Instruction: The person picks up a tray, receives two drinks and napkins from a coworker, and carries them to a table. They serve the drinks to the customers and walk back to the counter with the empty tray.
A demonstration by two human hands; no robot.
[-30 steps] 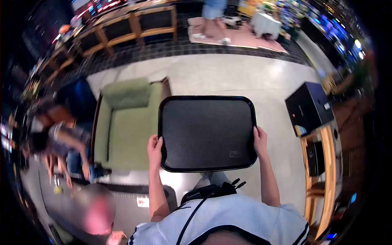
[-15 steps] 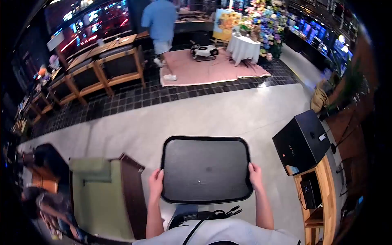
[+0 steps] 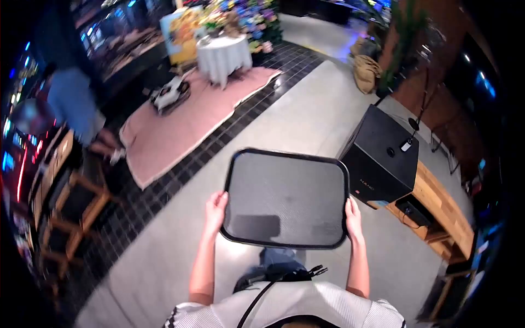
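A black rectangular serving tray (image 3: 284, 197) with rounded corners and a raised rim is held out in front of me at waist height. Its surface carries nothing but a dark shadow or reflection at the lower left. My left hand (image 3: 216, 210) grips the left rim, with the thumb at the top edge. On the opposite rim my right hand (image 3: 353, 216) is closed in the same way. The fingers under the tray are hidden.
A black speaker box (image 3: 377, 158) stands on a wooden shelf unit (image 3: 443, 202) at my right. Ahead lie a pink rug (image 3: 180, 126) and a white-clothed round table (image 3: 224, 57). A person in blue (image 3: 74, 104) is by wooden chairs (image 3: 82, 202) at left.
My view has swung to the right, so the rug, table and person now sit further left. The green armchair has left the view. Both hands still hold the tray, now slightly tilted.
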